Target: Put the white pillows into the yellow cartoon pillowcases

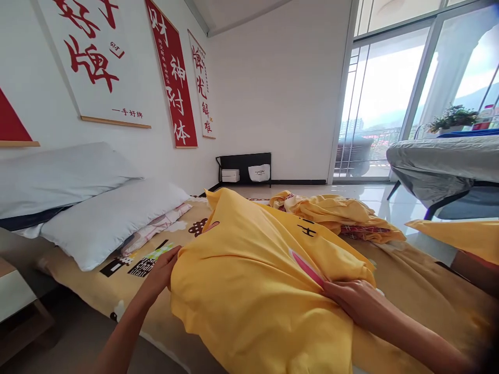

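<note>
A pillow in a yellow pillowcase point(249, 270) with a pink and black print lies in front of me on the bed point(409, 280). My left hand point(161, 272) grips its left edge, fingers curled round the cloth. On the right side my right hand point(353, 298) pinches the open end of the yellow pillowcase. A white corner of the inner pillow shows just beside that hand.
Two white pillows point(109, 218) lie at the head of the bed on the left, over folded cloth. A crumpled yellow cover point(335, 213) sits further back. Another yellow piece point(460, 236) is at the right. A grey-covered table point(436, 163) stands by the window.
</note>
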`<action>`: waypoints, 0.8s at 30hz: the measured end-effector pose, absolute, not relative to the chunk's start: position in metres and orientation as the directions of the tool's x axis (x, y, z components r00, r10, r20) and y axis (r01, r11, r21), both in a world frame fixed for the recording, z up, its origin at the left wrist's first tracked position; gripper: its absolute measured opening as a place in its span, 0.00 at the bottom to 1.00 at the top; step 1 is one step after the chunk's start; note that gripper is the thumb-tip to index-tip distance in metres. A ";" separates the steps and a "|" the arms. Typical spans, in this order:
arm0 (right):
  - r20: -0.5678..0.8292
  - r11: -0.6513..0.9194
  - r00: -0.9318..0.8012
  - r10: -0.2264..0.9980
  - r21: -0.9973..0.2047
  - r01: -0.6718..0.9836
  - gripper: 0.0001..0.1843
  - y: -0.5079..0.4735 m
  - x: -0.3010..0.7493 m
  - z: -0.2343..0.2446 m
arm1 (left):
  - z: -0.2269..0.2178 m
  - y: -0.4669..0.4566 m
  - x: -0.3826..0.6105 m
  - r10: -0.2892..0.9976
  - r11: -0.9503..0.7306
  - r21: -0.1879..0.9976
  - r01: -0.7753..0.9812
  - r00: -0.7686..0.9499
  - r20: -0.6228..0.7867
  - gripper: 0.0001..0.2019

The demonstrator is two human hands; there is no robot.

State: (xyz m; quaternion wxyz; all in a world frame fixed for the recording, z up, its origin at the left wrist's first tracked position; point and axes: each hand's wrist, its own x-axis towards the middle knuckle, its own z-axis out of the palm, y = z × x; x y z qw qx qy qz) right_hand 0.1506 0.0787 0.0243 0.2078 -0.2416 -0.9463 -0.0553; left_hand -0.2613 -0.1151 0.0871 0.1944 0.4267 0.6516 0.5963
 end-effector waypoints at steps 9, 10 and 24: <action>0.044 0.987 -0.987 0.154 0.046 0.156 0.11 -0.013 0.096 0.061 | 0.122 -0.061 -0.260 0.846 0.226 0.970 0.092 -0.512 -0.148 0.29; 0.023 0.988 -0.990 0.141 0.056 0.142 0.10 -0.020 0.092 0.065 | 0.112 -0.055 -0.259 0.851 0.186 0.982 0.035 -0.506 -0.143 0.29; 0.364 0.622 -0.550 0.752 -0.114 0.774 0.26 0.101 0.057 0.129 | 0.130 -0.076 -0.241 0.629 -0.312 0.948 0.054 -0.737 0.249 0.28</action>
